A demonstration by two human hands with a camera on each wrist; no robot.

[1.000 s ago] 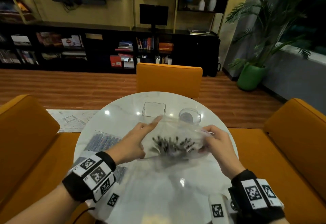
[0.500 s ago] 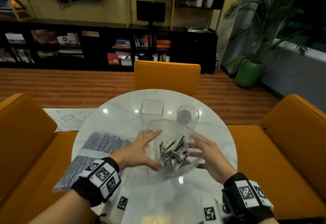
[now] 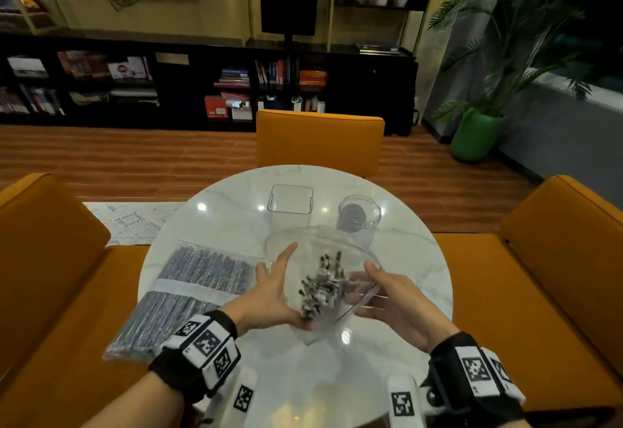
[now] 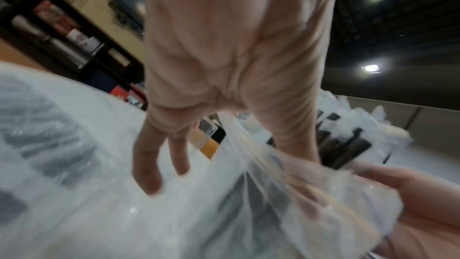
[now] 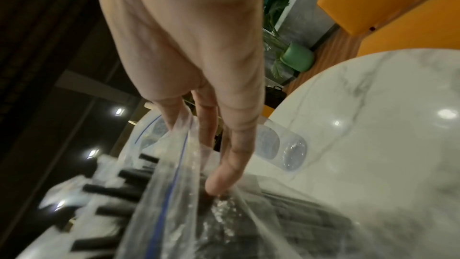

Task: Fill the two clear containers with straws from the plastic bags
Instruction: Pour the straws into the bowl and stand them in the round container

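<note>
A sealed bag of straws lies flat at the left of the round marble table. Just beside it the left hand cups the open plastic bag, fingers fairly straight, the thumb seemingly pressing the film. Dark wrapped straws stand bunched inside that bag. The right hand pinches the bag's opposite rim. Behind the bag stand the square clear container and, to its right, the round clear container.
</note>
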